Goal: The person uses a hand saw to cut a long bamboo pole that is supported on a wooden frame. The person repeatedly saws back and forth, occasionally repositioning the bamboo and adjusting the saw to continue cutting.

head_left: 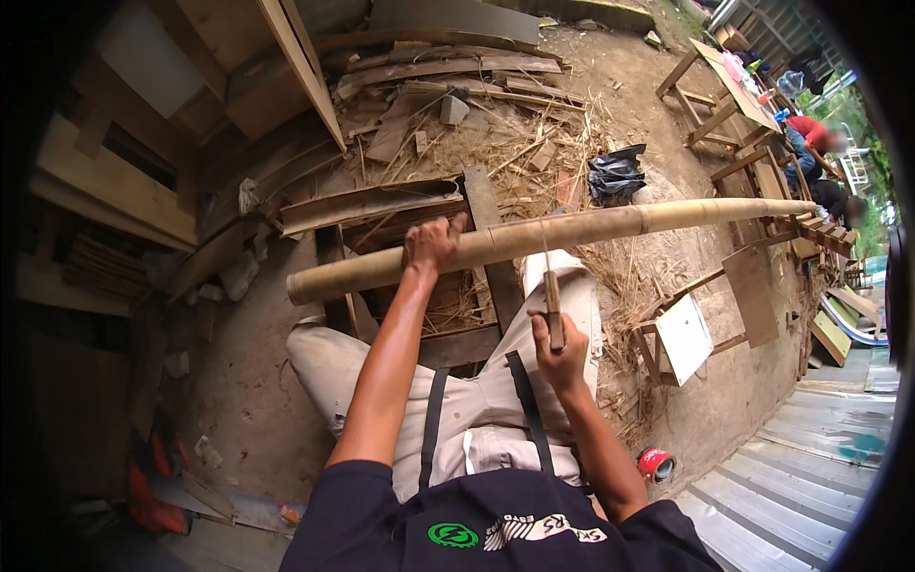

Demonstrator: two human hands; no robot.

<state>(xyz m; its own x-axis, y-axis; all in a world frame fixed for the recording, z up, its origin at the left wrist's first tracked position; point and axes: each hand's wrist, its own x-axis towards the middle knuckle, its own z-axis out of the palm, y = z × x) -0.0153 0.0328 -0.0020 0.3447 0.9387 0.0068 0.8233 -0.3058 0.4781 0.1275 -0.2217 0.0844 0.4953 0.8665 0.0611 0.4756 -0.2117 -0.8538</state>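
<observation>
A long, pale bamboo pole lies across in front of me, its cut end at the left and its far end running off to the right. My left hand is closed over the pole near the left end. Below the pole, my right hand grips the wooden handle of a knife. The thin blade points away from me and meets the pole, seen nearly edge-on; how deep it sits cannot be told. Under the pole stands a low wooden frame between my spread legs.
Split bamboo and planks are heaped ahead, with shavings over the ground. A black plastic bag lies beyond the pole. At the right are a wooden table, a person in red and a white board. A red can stands near my right elbow.
</observation>
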